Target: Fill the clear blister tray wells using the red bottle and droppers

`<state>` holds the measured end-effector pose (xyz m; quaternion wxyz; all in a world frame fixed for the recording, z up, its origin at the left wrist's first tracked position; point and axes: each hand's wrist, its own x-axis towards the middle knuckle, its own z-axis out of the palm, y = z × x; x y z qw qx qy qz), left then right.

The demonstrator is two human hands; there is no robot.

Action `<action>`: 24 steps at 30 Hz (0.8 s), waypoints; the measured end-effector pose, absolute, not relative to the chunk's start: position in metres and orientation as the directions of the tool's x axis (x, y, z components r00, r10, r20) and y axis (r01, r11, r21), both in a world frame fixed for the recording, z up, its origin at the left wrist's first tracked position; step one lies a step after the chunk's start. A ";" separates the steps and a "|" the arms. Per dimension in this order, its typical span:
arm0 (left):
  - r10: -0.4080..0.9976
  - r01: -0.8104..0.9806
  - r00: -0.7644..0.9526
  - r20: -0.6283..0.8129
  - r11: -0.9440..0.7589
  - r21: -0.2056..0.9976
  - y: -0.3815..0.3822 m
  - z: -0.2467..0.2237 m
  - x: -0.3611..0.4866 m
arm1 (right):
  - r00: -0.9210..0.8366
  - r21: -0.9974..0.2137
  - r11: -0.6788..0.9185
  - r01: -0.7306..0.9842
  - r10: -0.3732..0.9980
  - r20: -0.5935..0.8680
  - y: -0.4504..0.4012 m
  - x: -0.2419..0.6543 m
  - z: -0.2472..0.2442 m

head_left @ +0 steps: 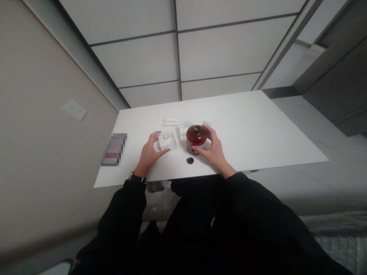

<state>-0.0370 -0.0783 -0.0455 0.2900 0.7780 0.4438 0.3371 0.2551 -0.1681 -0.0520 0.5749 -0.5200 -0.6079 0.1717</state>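
Observation:
My left hand (149,154) grips the sides of a clear glass block (167,140), with the thumb along its front edge. My right hand (213,147) wraps a dark red glass jar (197,138) from the right, its fingers across the jar's front. The jar has a small round opening on top. A small black round cap (190,160) lies on the white table (243,133) in front of the jar, touching neither hand. Behind the hands stand a clear glass piece (183,132) and clear wrapping (172,123).
A pixelated flat object (114,149) lies near the table's left edge, beside a beige wall with a white wall plate (75,110). Large white panels with dark seams lie beyond the table. My black sleeves fill the bottom of the view.

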 end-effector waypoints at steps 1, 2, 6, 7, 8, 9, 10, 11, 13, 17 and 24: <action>0.887 0.493 0.377 0.268 -0.437 0.753 -0.079 -0.045 -0.037 | 0.201 -0.806 0.402 0.433 0.829 0.522 -0.168 0.255 -0.052; 0.887 0.492 0.375 0.268 -0.436 0.754 -0.079 -0.045 -0.037 | 0.199 -0.807 0.403 0.432 0.830 0.521 -0.168 0.255 -0.052; 0.892 0.497 0.372 0.256 -0.425 0.757 -0.080 -0.043 -0.037 | 0.187 -0.808 0.404 0.429 0.835 0.517 -0.169 0.255 -0.050; 0.893 0.499 0.372 0.254 -0.422 0.757 -0.080 -0.043 -0.038 | 0.184 -0.807 0.405 0.430 0.836 0.517 -0.169 0.254 -0.049; 0.894 0.500 0.371 0.252 -0.421 0.757 -0.079 -0.042 -0.038 | 0.181 -0.806 0.405 0.432 0.836 0.518 -0.169 0.254 -0.048; 0.894 0.501 0.370 0.253 -0.422 0.756 -0.079 -0.043 -0.038 | 0.181 -0.805 0.404 0.435 0.836 0.517 -0.169 0.254 -0.047; 0.893 0.500 0.371 0.254 -0.422 0.756 -0.079 -0.043 -0.037 | 0.182 -0.804 0.401 0.438 0.837 0.517 -0.170 0.254 -0.046; 0.893 0.499 0.372 0.253 -0.422 0.757 -0.079 -0.043 -0.036 | 0.185 -0.804 0.398 0.442 0.836 0.516 -0.170 0.253 -0.046; 0.892 0.491 0.377 0.249 -0.421 0.763 -0.081 -0.044 -0.034 | 0.188 -0.802 0.396 0.446 0.835 0.517 -0.170 0.253 -0.044; 0.863 0.457 0.390 0.320 -0.483 0.747 -0.086 -0.037 -0.039 | 0.187 -0.798 0.385 0.464 0.838 0.513 -0.173 0.256 -0.046; 0.883 0.784 0.194 0.428 -0.402 0.474 -0.044 -0.002 -0.155 | 0.201 -0.794 0.445 0.414 0.806 0.557 -0.180 0.270 -0.045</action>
